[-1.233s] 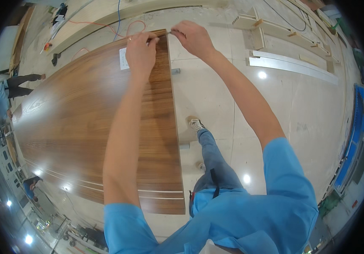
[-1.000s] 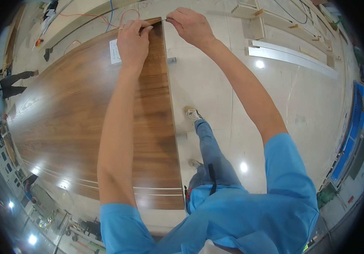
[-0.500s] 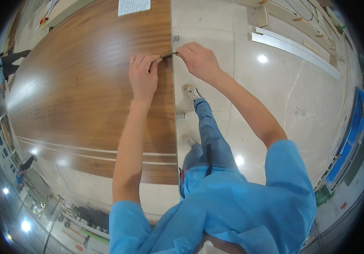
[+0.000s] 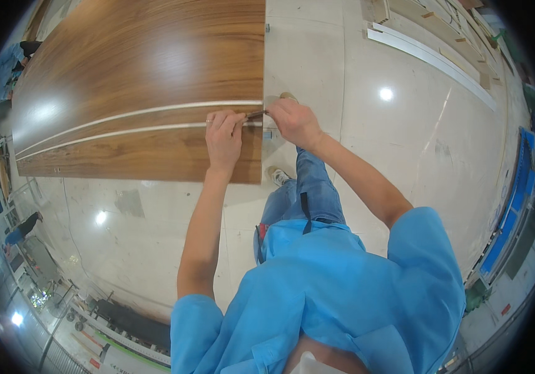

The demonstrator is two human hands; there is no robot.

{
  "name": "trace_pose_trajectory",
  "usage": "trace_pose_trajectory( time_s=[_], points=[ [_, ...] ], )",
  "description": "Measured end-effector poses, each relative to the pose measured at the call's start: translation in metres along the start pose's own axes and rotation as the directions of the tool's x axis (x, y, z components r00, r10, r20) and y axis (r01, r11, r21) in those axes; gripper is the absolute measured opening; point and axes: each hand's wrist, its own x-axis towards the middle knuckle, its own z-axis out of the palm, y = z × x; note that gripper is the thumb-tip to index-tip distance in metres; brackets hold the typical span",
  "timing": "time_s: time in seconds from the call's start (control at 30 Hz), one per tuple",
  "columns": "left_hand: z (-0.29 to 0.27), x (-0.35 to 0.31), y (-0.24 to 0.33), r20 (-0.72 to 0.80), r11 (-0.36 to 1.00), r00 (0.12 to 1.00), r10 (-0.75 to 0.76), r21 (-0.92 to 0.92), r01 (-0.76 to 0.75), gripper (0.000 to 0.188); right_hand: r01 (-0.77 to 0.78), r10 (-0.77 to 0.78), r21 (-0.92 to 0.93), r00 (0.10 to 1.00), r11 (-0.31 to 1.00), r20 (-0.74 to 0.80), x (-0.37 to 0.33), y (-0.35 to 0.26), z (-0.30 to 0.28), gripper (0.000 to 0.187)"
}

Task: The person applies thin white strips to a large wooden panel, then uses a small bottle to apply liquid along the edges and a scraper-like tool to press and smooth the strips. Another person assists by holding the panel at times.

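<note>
A large glossy wooden panel (image 4: 137,68) with two pale metal inlay strips (image 4: 124,115) fills the upper left. My left hand (image 4: 222,134) rests on the panel near its right edge, fingers curled beside the strips. My right hand (image 4: 292,121) is just off the edge and pinches a small dark tool (image 4: 256,114) whose tip touches the panel's edge between both hands. What exactly the tool is cannot be made out.
Pale polished floor (image 4: 373,143) lies under and to the right of the panel. Long white and wooden strips (image 4: 432,59) lie at the upper right. Blue crates (image 4: 513,218) stand at the far right. Other people (image 4: 21,227) work at the far left.
Both hands have travelled along the panel's right edge from its far end to the near end by the inlay strips. They stay close together on the edge throughout.
</note>
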Motion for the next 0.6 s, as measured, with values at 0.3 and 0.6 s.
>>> trace_pose_trajectory(
  time_s=[0.3,0.6],
  points=[
    [-0.036,-0.146,0.024,0.082,0.999,0.996,-0.041,-0.005,0.041,0.008,0.03,-0.038,0.061,0.992,0.998,0.124,-0.114,-0.089,0.011,0.021],
    [-0.057,-0.074,0.06,0.155,0.998,0.986,0.055,0.021,-0.059,0.012,-0.047,0.029,0.051,0.95,0.998,0.31,-0.07,-0.094,-0.029,0.011]
  ],
)
